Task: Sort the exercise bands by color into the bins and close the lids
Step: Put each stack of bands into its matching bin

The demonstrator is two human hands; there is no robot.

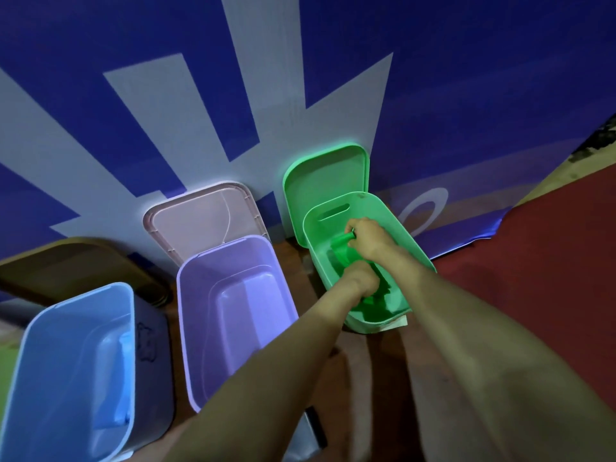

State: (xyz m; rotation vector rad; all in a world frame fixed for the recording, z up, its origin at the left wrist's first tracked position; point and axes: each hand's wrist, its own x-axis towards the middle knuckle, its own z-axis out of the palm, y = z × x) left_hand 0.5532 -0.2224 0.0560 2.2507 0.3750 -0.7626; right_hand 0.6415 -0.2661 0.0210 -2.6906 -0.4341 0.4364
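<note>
Downward into green bin (376, 201), both arms outstretched: right hand (370, 235), left hand (361, 280), fingers curled, clamped on green band (340, 250).

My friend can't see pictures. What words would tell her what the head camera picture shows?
Two hands reach into the open green bin: the right hand and the left hand both grip green bands inside it. Its green lid stands open behind. To the left stand an open purple bin with a pink lid and an open blue bin.

Blue-white banner wall (466, 78), seemingly red mat (550, 261)
</note>
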